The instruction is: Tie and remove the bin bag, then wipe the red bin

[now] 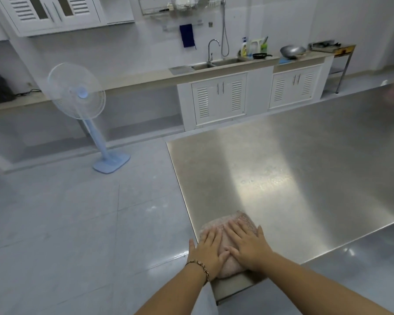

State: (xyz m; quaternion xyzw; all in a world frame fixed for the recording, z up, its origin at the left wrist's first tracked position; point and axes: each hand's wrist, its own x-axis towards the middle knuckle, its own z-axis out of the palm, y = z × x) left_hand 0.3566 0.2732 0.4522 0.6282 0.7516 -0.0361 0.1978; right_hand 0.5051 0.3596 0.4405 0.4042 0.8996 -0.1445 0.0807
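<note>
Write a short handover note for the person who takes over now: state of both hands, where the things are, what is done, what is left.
Left hand: open, flat on the pink cloth.
Right hand: open, flat on the same cloth.
The cloth lies at the near corner of the steel table.
The red bin and the bin bag are not in view; what is done cannot be told.
Left: find the bin, check the bag, wipe the bin.

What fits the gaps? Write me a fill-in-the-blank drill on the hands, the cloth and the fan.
1. Both hands, left hand and right hand, press flat on a ____ cloth.
2. The cloth lies near the corner of a stainless steel ____.
3. A bracelet sits on the ____ wrist.
4. The pedestal fan stands on the ____.

Missing words: pink; table; left; floor
</note>
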